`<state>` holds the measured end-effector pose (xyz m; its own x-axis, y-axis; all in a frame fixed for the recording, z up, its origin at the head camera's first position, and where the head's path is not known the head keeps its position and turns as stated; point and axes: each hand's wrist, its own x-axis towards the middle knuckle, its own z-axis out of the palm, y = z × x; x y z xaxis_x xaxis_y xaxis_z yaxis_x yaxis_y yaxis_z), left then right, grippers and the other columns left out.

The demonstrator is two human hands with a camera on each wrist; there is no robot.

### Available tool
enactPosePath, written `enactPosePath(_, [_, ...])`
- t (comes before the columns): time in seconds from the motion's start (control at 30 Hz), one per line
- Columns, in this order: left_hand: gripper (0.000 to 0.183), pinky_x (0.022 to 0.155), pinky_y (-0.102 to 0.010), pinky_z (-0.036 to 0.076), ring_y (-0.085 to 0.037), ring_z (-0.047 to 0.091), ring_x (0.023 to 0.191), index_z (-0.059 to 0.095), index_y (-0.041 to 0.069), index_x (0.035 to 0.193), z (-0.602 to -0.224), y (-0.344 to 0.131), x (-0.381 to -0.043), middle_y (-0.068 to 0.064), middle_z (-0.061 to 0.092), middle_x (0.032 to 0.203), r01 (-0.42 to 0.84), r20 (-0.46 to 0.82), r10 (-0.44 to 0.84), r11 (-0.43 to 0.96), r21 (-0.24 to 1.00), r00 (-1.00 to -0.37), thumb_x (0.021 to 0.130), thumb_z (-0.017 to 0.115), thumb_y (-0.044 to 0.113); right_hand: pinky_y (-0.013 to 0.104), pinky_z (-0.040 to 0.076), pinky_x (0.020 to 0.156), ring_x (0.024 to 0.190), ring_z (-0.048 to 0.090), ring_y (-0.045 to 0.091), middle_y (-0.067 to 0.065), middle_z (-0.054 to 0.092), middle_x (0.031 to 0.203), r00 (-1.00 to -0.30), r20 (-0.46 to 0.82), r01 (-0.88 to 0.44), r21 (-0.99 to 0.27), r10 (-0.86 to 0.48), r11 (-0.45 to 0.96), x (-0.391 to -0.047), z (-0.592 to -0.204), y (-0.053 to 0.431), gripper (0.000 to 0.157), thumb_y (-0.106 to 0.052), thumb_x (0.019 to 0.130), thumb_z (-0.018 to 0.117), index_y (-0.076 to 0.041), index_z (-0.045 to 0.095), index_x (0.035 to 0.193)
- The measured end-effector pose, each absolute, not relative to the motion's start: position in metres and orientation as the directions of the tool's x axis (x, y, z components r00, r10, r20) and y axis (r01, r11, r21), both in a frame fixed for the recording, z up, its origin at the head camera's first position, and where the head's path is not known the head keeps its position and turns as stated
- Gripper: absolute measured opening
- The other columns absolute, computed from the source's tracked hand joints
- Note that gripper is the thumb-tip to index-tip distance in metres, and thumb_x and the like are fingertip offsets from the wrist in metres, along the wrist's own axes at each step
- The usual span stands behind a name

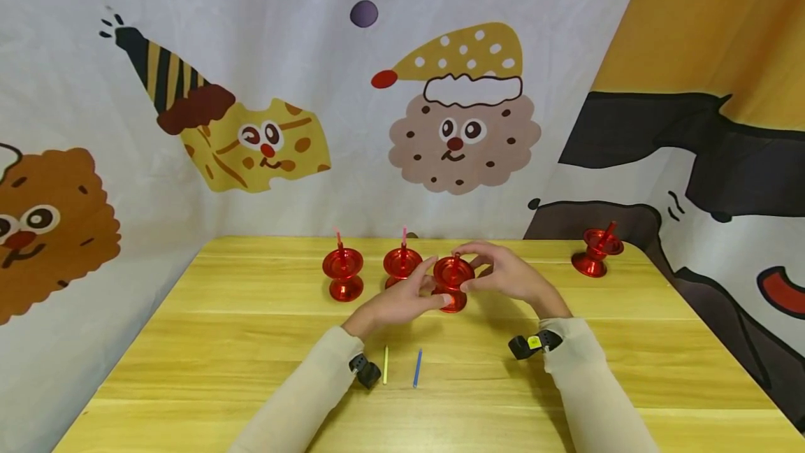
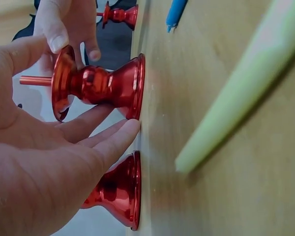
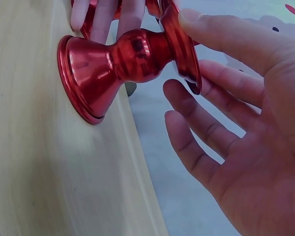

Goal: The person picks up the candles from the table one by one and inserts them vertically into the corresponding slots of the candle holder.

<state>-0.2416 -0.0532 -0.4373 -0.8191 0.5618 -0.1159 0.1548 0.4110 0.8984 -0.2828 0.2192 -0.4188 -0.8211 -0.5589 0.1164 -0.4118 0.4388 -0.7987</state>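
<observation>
A shiny red candle holder (image 1: 453,271) stands upright on the table between both hands. The thumb of my right hand (image 1: 506,272) is on the edge of its dish, with the fingers curved behind that edge. My left hand (image 1: 402,299) cups the other side; its straight fingers run down along the stem, near the flared base. In the left wrist view a thin bare tube (image 2: 35,80) juts from the dish. Right beside the left hand is a second red holder (image 1: 402,261) with a pink candle (image 1: 404,235), its base partly hidden by that hand.
Further left stands another red holder (image 1: 343,265) with a pink candle. A fourth red holder (image 1: 591,261) is at the back right corner. A yellow candle (image 1: 386,365) and a blue candle (image 1: 417,369) lie in front on the wooden table (image 1: 207,341). A printed cloth hangs behind.
</observation>
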Motion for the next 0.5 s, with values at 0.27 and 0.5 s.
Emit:
enactPosePath(0.27, [0.082,0.121,-0.055,0.043,-0.034,0.046,0.155,0.012,0.012,0.177,-0.446,-0.050,-0.244,-0.022,0.044,0.169,0.201,-0.054,0.546,0.396,0.896,-0.836,0.116,0.056,0.045,0.051,0.062,0.097,0.118,0.070,0.035,0.019,0.058,0.151,-0.822,0.113,-0.414,-0.790,-0.557,0.451,-0.282,-0.419,0.216,0.065,-0.012,0.093,0.091,-0.002,0.063,0.151])
enactPosePath(0.5, [0.076,0.118,-0.053,0.048,-0.033,0.052,0.151,0.018,0.016,0.177,-0.457,-0.046,-0.251,-0.021,0.052,0.164,0.241,-0.010,0.539,0.394,0.887,-0.843,0.117,0.054,0.046,0.054,0.062,0.096,0.120,0.069,0.038,0.020,0.058,0.153,-0.822,0.122,-0.428,-0.777,-0.556,0.462,-0.277,-0.416,0.216,0.065,-0.015,0.094,0.091,-0.003,0.063,0.151])
